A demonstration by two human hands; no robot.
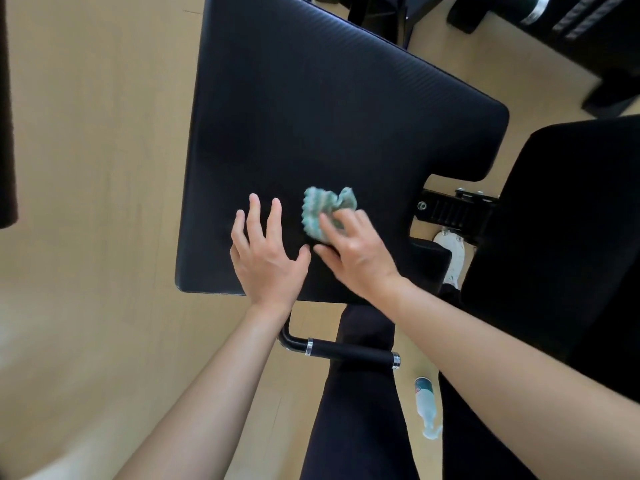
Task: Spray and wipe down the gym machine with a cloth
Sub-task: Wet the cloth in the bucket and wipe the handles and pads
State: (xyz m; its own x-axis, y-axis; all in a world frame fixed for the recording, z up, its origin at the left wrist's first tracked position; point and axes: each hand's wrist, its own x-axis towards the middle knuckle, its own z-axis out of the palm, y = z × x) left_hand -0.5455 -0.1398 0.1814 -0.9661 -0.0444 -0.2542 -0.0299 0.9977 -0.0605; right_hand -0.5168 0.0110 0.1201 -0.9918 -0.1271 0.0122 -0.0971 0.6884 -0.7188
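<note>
A crumpled teal-and-white scalloped cloth (pixel 327 213) lies on the black ribbed padded seat (pixel 311 133), grasped by the right hand (pixel 356 251). The left hand (pixel 266 258) rests beside it with fingers spread flat. A clear plastic spray bottle (pixel 426 403) lies on the tan floor (pixel 97 202); its contents cannot be made out.

The pad (pixel 329 109) is covered in black upholstery with a fine ribbed texture and a soft sheen along its far edge. The cloth (pixel 327 211) is a nubbly, teal-and-white woven fabric, crumpled and matt. The handle (pixel 349 351) has a matt black grip with bright polished metal collars at both ends. The bracket (pixel 450 211) is black-painted metal with a visible bolt. The spray bottle (pixel 426 403) is translucent plastic. The floor (pixel 97 168) is smooth, pale, wood-toned, and low-gloss.
</note>
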